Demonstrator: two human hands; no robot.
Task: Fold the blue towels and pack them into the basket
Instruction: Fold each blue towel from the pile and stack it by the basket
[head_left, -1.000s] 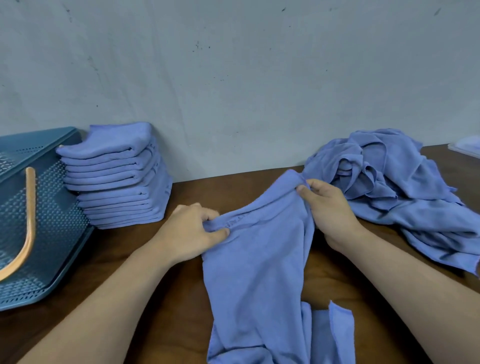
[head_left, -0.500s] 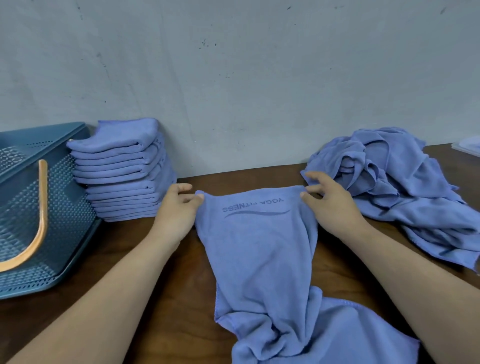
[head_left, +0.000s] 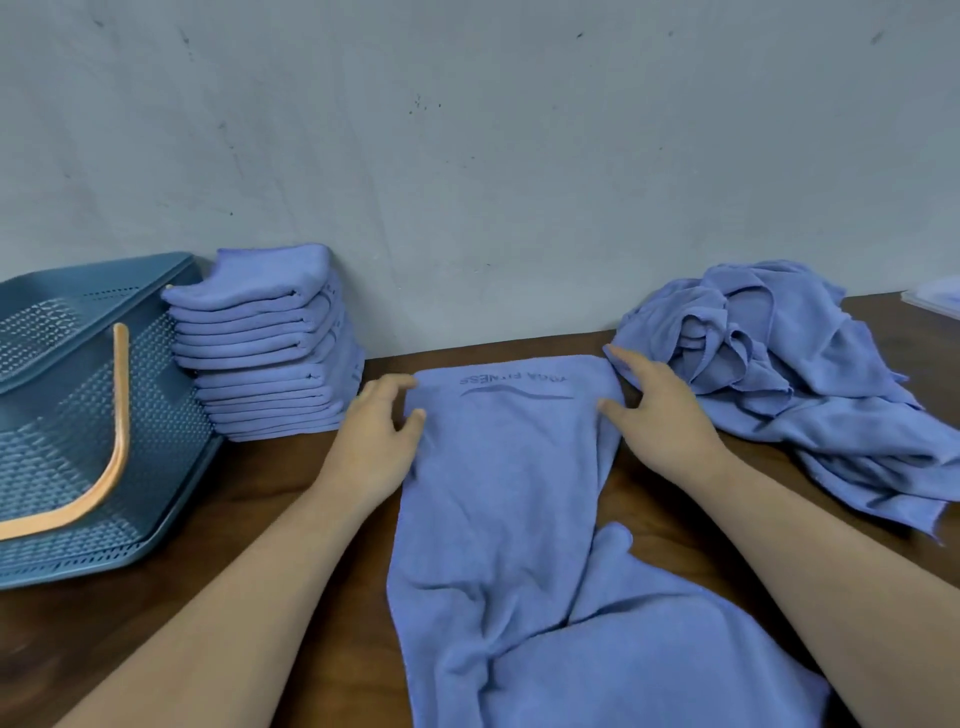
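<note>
At the far end of the spread towel (head_left: 504, 467), both hands are laid with fingers loose and apart, and nothing is gripped by either. The left hand (head_left: 382, 431) is set at the towel's left edge, with its thumb touching the cloth. The right hand (head_left: 662, 415) is set at the right edge, thumb on the cloth and fingers stretched toward the far corner. The towel is laid lengthwise on the brown table (head_left: 249, 499). It is smooth at the far end, where a dark print (head_left: 514, 384) is seen upside down, and rumpled at the near end. Near the left hand, a stack of folded towels (head_left: 270, 353) is stood against the wall (head_left: 467, 156). Just beside the stack, at the left edge, the blue basket (head_left: 62, 447) is placed, with an orange handle (head_left: 120, 395) seen across its perforated wall. Just beside the right hand, a heap of loose towels (head_left: 779, 374) is piled on the table.
</note>
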